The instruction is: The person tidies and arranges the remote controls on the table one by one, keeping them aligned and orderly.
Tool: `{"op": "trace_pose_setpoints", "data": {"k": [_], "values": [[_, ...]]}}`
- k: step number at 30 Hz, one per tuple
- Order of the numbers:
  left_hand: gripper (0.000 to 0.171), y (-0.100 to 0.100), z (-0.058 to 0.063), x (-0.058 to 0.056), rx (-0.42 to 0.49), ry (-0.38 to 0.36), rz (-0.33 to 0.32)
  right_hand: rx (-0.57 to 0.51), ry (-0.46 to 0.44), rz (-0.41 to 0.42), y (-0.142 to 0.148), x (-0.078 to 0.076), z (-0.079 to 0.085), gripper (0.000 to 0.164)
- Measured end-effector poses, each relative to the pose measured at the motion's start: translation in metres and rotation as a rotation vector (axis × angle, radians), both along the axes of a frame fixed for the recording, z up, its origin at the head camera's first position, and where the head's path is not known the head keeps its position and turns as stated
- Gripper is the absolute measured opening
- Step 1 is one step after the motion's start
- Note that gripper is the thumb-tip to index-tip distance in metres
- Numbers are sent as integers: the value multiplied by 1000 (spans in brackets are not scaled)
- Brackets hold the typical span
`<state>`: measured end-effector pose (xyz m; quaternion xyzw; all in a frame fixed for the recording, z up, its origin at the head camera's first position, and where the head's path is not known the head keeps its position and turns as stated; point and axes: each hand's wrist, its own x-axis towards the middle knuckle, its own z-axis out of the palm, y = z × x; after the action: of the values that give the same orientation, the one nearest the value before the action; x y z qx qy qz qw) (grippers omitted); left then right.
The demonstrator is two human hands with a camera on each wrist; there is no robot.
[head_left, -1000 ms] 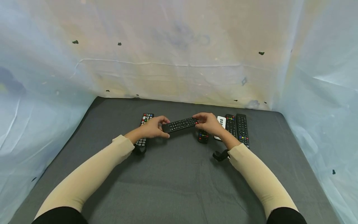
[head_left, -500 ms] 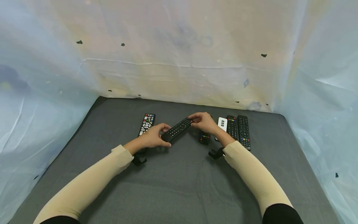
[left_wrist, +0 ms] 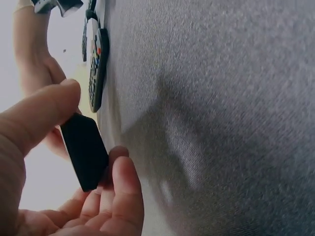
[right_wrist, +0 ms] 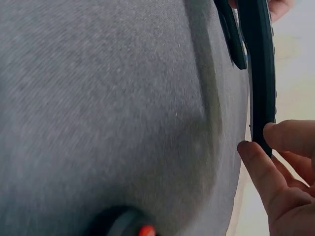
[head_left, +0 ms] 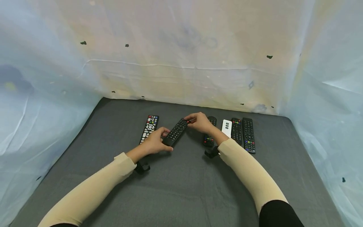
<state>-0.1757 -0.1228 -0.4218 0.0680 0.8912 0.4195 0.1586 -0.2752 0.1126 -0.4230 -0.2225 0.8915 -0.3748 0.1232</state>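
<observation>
Between my two hands a black remote control (head_left: 176,131) is held at a slant above the grey cloth, buttons facing up. My left hand (head_left: 154,141) grips its lower end; in the left wrist view the thumb and fingers (left_wrist: 127,184) close round the remote's dark end. At the upper end my right hand (head_left: 200,122) pinches it near a red button, and the right wrist view shows thumb and fingertips on the tip of the black remote (right_wrist: 261,83). Partly behind my left hand lies a black remote with white buttons (head_left: 149,126).
Right of the held remote lie a rounded black remote (head_left: 209,141), a white remote (head_left: 226,127) and two long black remotes, one (head_left: 236,127) beside the other (head_left: 249,135). Black wrist straps show under both forearms. A pale patterned sheet (head_left: 175,41) surrounds the grey table (head_left: 181,189).
The held remote has turned from nearly level to a steeper slant, its right end swinging up and leftward. My right hand has moved left, uncovering more of the rounded black remote.
</observation>
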Motion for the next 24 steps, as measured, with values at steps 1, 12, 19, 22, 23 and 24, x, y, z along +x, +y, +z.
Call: {"op": "trace_pose_setpoints", "data": {"k": [1,12,19,22,23,24], "values": [[74,1,0,1,-1,-8,11,1,0,2,-2,-1,-1,35],[73,2,-3,3,-113,-19,106,-11,-32,23,-31,-8,-5,33],[74,1,-4,1,-158,-5,131,-5,-46,22,-43,-13,-9,34],[74,0,-4,2,-172,-12,137,-9,-50,22,-47,-14,-12,34],[74,0,-4,2,-176,-17,139,-11,-50,21,-49,-14,-13,34],[73,0,-4,2,-180,-21,141,-11,-47,20,-50,-14,-14,34]]}}
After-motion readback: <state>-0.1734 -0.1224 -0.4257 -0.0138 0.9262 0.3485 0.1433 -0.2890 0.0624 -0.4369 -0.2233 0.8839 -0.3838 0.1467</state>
